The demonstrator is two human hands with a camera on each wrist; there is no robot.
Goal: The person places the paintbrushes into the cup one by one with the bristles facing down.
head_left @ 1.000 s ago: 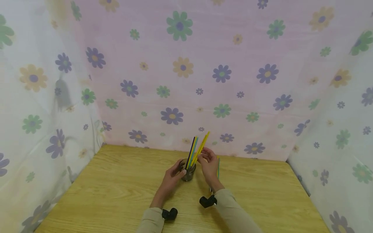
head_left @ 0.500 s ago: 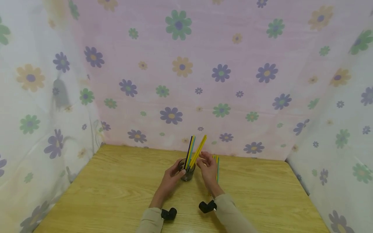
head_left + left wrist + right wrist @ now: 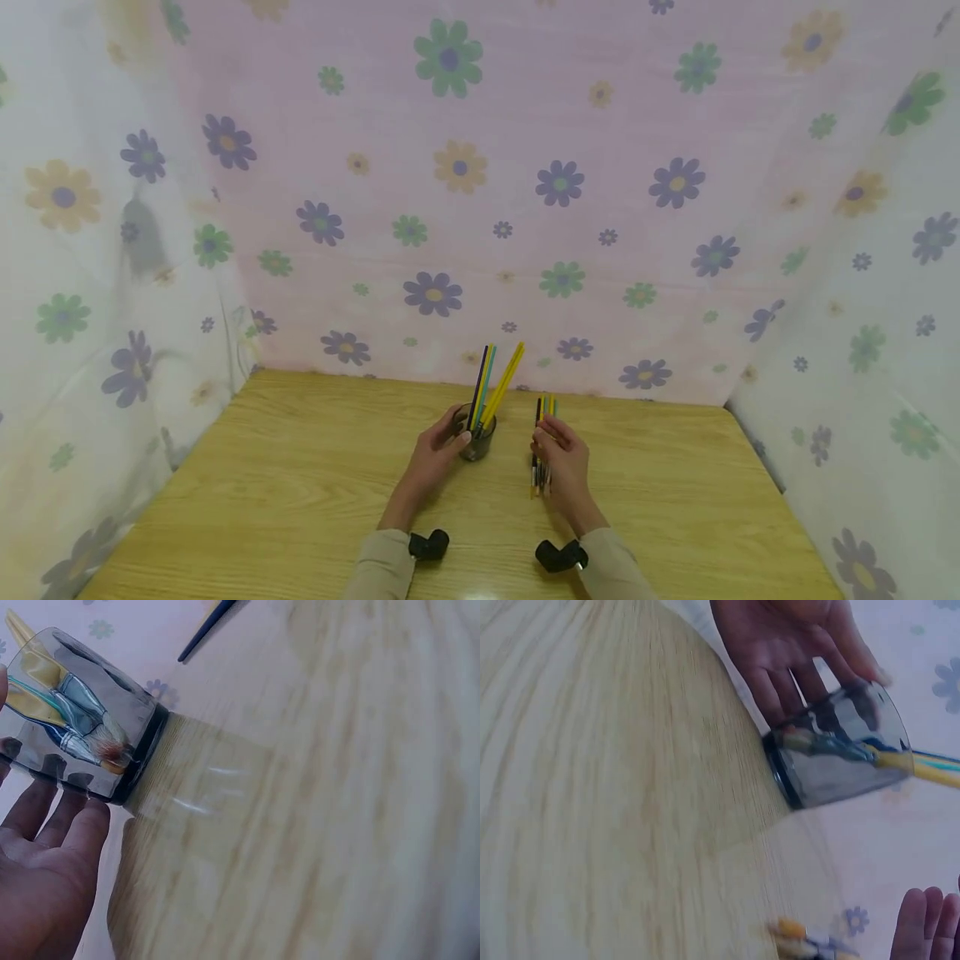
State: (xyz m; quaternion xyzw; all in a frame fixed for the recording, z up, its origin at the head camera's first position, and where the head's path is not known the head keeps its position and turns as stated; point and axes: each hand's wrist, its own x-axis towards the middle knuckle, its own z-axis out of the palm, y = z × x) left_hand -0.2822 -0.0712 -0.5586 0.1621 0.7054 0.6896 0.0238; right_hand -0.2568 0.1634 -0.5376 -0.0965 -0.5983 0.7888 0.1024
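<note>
Work in progress at a wood-grained table (image 3: 322,467), before a flowered cloth backdrop (image 3: 510,125). Gripped in the left hand (image 3: 433,454), thumb to the near side and fingers round the far side: a smoky see-through cup (image 3: 477,450), near the middle of the table and roughly upright. Already inside, handles up: a close group of standing brushes (image 3: 482,387) with dark, yellow and teal handles, plus yellow leaning brushes (image 3: 504,379), slanting to the right. Visible through the cup wall in the left wrist view: bristles down by the base. Outside the cup, to its right and clearly apart from it: a row of loose brushes (image 3: 534,475) lying on the table, handles pointing away, bristles toward the near edge. At that row, the right hand (image 3: 566,458), fingers loosely bent and seemingly gripping nothing; contact with the handles impossible to tell. By the look of things, about midway: one share of brushes standing in the cup, another share left outside, exact numbers too hard to count amid the overlap.
</note>
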